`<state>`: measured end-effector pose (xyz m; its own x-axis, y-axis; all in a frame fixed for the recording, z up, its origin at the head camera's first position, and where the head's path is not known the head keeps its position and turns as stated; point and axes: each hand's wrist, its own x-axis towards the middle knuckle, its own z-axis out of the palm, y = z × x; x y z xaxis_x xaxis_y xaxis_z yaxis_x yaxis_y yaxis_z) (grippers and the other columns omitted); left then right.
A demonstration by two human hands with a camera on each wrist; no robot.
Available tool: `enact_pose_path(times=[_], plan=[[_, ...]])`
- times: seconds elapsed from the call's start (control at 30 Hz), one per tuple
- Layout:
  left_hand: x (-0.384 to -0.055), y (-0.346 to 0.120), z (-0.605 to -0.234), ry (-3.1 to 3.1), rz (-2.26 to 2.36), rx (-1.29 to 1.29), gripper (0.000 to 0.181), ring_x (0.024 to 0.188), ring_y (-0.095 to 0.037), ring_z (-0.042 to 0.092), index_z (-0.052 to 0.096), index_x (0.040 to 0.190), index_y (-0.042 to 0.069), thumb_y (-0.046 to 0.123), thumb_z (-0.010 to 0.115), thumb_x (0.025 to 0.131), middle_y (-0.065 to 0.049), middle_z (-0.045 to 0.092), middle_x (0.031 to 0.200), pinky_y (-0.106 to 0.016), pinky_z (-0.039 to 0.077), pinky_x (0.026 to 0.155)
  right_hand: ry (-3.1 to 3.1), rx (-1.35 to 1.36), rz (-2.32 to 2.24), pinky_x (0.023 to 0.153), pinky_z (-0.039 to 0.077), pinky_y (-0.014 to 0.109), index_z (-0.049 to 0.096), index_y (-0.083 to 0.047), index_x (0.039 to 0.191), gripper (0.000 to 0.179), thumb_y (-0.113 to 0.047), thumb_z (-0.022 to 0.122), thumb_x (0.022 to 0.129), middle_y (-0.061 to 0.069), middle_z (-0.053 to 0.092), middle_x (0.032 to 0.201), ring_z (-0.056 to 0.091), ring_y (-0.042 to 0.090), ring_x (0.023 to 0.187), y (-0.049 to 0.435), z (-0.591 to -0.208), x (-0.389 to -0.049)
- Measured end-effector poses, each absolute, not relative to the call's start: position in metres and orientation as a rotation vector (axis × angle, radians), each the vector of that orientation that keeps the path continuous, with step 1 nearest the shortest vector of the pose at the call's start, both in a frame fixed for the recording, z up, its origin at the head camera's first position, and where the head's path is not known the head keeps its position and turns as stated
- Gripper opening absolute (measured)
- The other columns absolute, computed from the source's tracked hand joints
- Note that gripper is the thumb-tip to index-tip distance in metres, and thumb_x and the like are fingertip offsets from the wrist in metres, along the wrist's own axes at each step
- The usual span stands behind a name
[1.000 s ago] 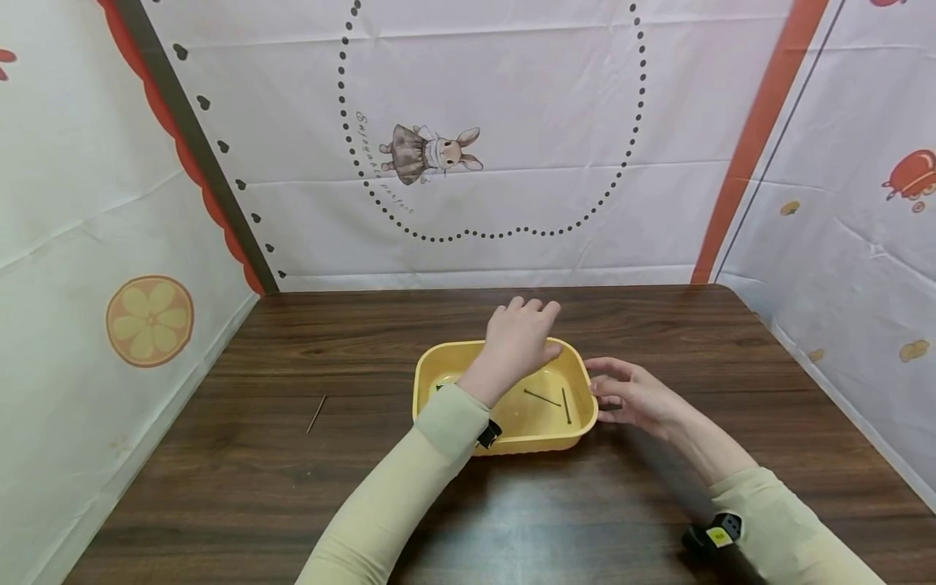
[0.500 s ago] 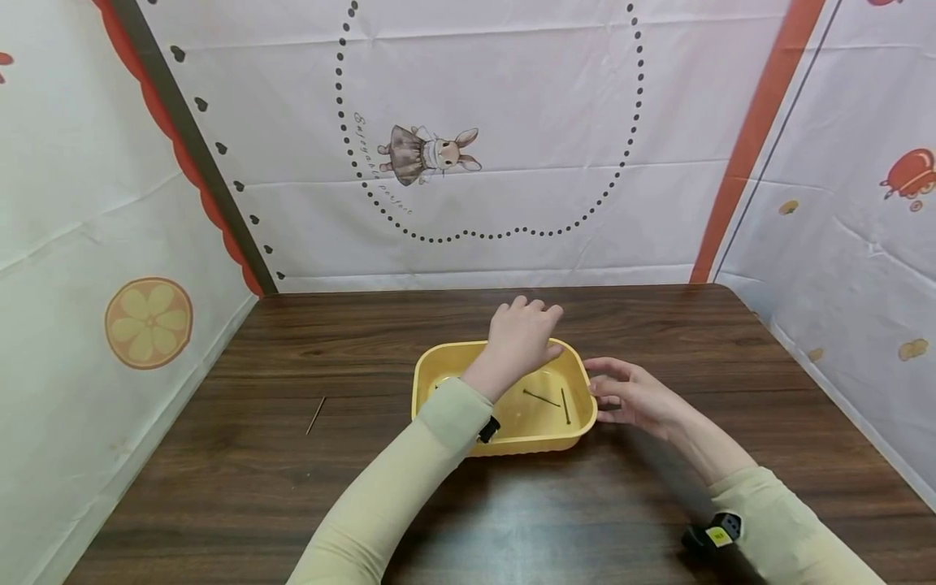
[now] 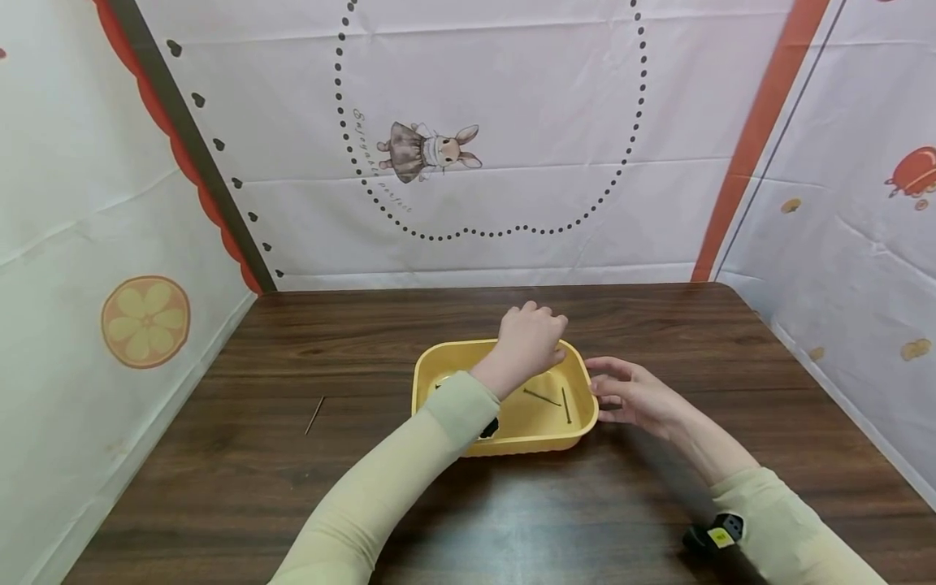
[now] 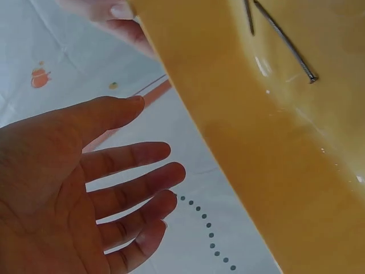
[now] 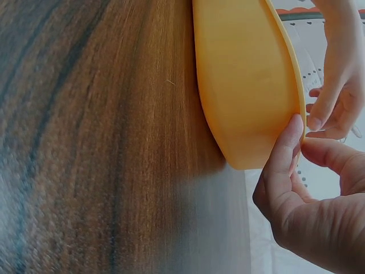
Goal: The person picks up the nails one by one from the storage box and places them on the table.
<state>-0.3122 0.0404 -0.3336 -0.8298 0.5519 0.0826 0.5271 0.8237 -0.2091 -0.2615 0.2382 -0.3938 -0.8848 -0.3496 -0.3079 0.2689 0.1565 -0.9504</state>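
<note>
A yellow plastic bin (image 3: 521, 446) stands on the table, with thin dark metal nails (image 3: 542, 397) on its floor. One nail (image 4: 288, 44) shows its flat head in the left wrist view. Over the bin's far right part hangs my left hand (image 3: 528, 341), palm down in the head view. Its fingers are loosely bent, and nothing shows between them in the left wrist view (image 4: 51, 177). At the bin's right end my right hand (image 3: 636, 398) pinches the rim between thumb and fingers. My left forearm hides the bin's left part.
A thin brownish rod (image 3: 314, 415) lies on the dark wood table (image 3: 219, 487), left of the bin. Printed white cloth (image 3: 512, 203) hangs behind the table and along both sides.
My left hand has shifted slightly to the right, and its fingers look more bent. The right hand stays at the rim, and the bin and nails have not moved.
</note>
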Motion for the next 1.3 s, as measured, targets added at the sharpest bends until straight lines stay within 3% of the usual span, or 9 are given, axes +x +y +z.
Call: enact_pose_path(times=[0.53,0.97,1.3], plan=[[-0.316,0.047,-0.371,-2.845,0.473,-0.968,0.023,0.098,-0.016,0.062,0.074,0.102,0.026,0.043,0.068,0.088,0.006,0.072,0.107,-0.033,0.053,0.08,1.988,-0.078,-1.779,0.079,0.059,0.029,0.027,0.001,0.149,0.061,-0.016,0.056,0.098,0.0,0.061,0.103,0.063,0.012,0.091,0.237,-0.393,-0.26],[-0.312,0.048,-0.377,-2.83,0.609,-1.086,0.017,0.101,-0.015,0.064,0.071,0.106,0.029,0.033,0.068,0.09,0.008,0.072,0.109,-0.033,0.054,0.083,1.983,-0.078,-1.79,0.079,0.059,0.029,0.028,0.002,0.148,0.06,-0.016,0.056,0.098,-0.002,0.061,0.1,0.063,0.01,0.09,0.237,-0.393,-0.259],[-0.307,0.048,-0.379,-2.804,0.657,-1.14,0.015,0.099,-0.014,0.064,0.071,0.104,0.029,0.025,0.067,0.09,0.01,0.072,0.11,-0.034,0.055,0.084,1.975,-0.071,-1.806,0.078,0.059,0.03,0.036,0.002,0.137,0.045,-0.015,0.053,0.099,-0.004,0.06,0.097,0.063,0.008,0.087,0.238,-0.394,-0.252]])
